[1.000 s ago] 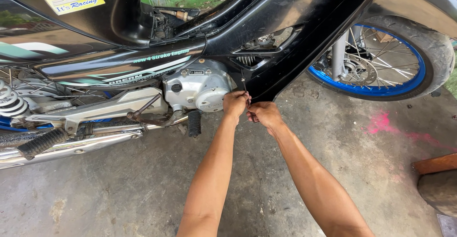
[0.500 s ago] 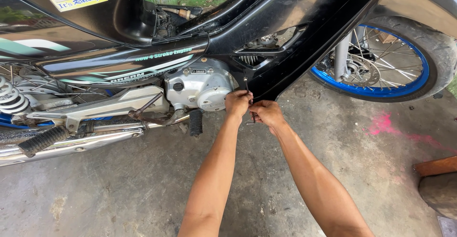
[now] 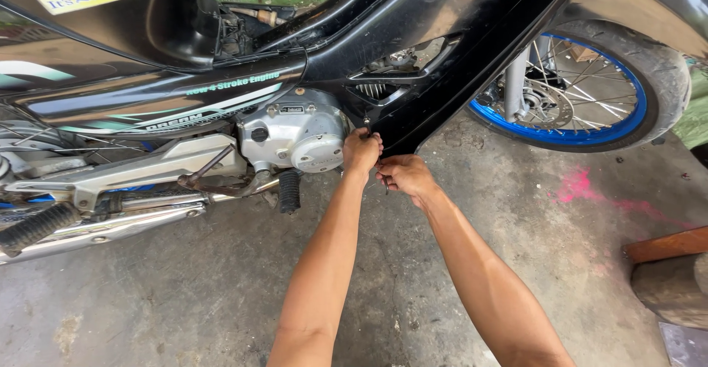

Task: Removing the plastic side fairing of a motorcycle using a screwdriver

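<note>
We find both hands at the lower tip of the black leg-shield panel (image 3: pixel 472 64) of a motorcycle standing on a stained concrete floor (image 3: pixel 184 300). The left hand (image 3: pixel 361 151) is curled narrowly, its fingers closed against the panel's bottom edge just beside the silver engine cover (image 3: pixel 299 134). The right hand (image 3: pixel 404 175) sits touching the left, just below the panel tip, fingers pinched around a slim dark tool (image 3: pixel 386 185), of which only a short end shows beneath the fingers; we cannot tell what kind of tool it is. The fastener or point being worked is hidden behind the knuckles.

The blue-rimmed front wheel (image 3: pixel 590 94) stands to the right, its upper part covered by the panel and mudguard. A black rubber footpeg (image 3: pixel 288 191) hangs below the engine cover, and a second footpeg (image 3: pixel 37 227) lies at far left (the rear of the machine is cut off by the frame edge). A wooden piece (image 3: pixel 667 245) at right is only partly in view. A pink paint mark (image 3: pixel 579 186) stains the floor near the wheel.
</note>
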